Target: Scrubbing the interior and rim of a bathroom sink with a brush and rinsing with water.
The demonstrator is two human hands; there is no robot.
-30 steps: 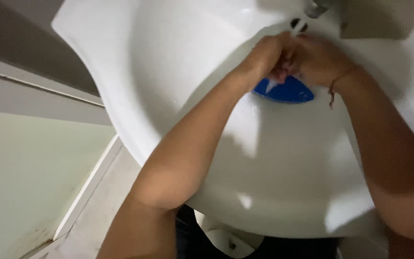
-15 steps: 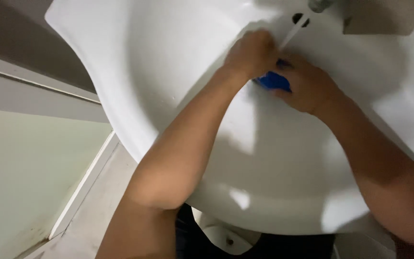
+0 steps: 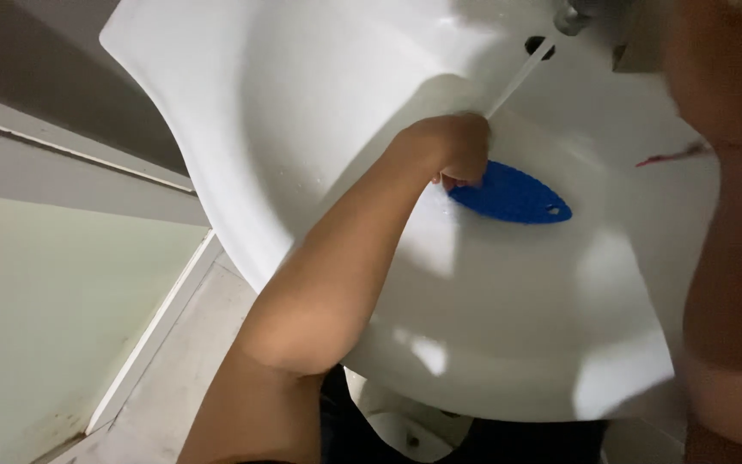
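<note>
Since the earlier frame the right arm (image 3: 727, 258) has lifted out of the basin, its hand out of view. The sink (image 3: 319, 77) stays roomy toward its near rim. The left hand (image 3: 450, 146), fingers curled together, presses the blue mat (image 3: 513, 196) at the basin's middle, under the water stream (image 3: 517, 79).

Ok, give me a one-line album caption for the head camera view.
Left hand on a blue mat in a white sink under running water.
</note>
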